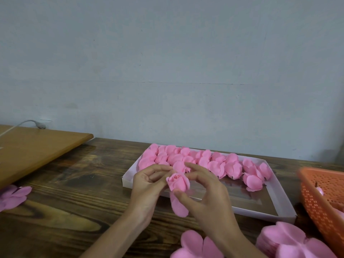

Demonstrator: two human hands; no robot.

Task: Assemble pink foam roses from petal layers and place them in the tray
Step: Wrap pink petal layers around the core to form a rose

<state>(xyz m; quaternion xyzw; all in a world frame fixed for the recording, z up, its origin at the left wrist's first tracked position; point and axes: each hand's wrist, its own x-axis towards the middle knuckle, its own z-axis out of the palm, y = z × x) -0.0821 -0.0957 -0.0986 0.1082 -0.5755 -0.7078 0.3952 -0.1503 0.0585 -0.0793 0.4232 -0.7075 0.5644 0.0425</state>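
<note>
- Surface [65, 211]: dark wood with strong grain and knots, running across the lower half of the view up to the wall.
- Board [37, 146]: lighter brown wood with a rounded corner, lying over the surface's far left part and tilted slightly.
- Cable [20, 123]: white, curving over the board's far edge, ending in a plug [40, 125] against the wall.
- Wall [167, 62]: pale blue-grey, scuffed, with a thin horizontal line across it.
- Basket [313, 206]: orange perforated plastic, at the right edge, partly cut off.
</note>
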